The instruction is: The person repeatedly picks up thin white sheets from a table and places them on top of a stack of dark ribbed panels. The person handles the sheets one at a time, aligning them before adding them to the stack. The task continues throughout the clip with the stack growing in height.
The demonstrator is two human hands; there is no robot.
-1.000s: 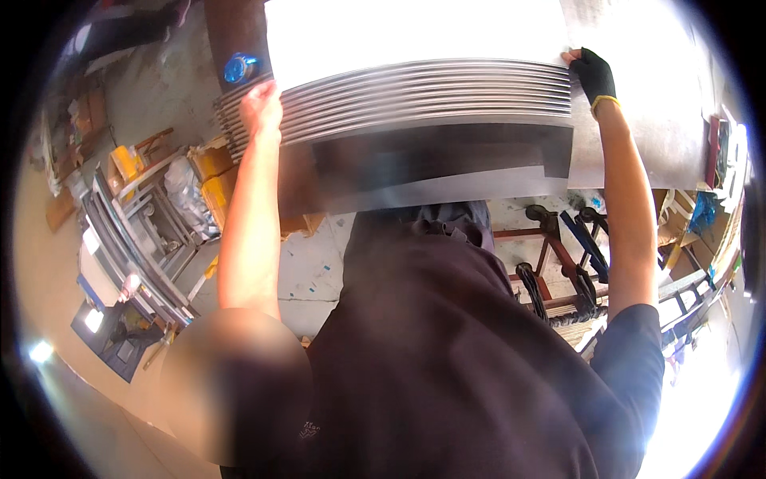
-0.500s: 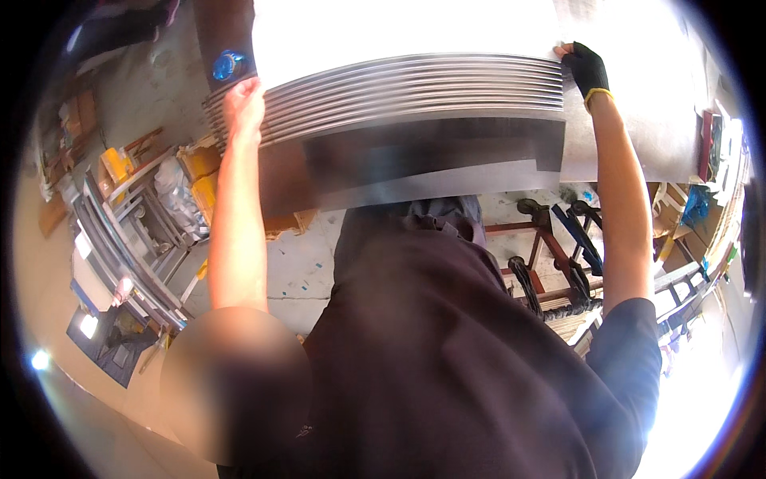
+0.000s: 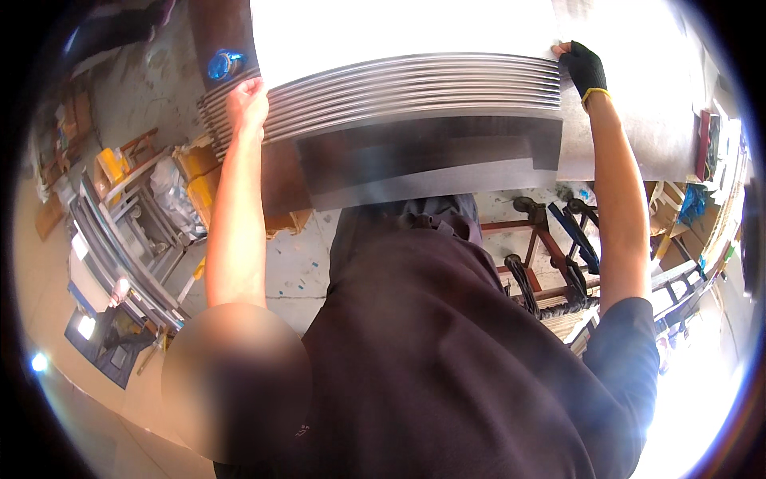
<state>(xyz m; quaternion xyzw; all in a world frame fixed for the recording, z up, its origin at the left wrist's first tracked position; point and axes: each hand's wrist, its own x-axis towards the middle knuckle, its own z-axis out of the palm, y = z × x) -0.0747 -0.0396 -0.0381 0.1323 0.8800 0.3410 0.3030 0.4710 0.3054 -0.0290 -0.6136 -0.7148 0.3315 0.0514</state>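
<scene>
A row of long, thin metal rods lies side by side across the table, running left to right; whether they are solid or hollow I cannot tell. My left hand, bare, is closed at the left part of the row, thumb and fingers pinched on the far rod. At the right end, my right hand wears a black fingerless glove with a yellow cuff; its fingertips pinch the end of the far rod. On the near side of the rods is a flat, dark grey metal sheet, right in front of my body.
A blue, shiny round object sits beyond my left hand. The bright tabletop extends to the right. Metal frames and yellow pieces stand at lower left. A reddish-brown frame with wheels is by my right side.
Both hands keep their grip on the rods. The whole view has shifted very slightly; the rods and sheet appear a little further left.
</scene>
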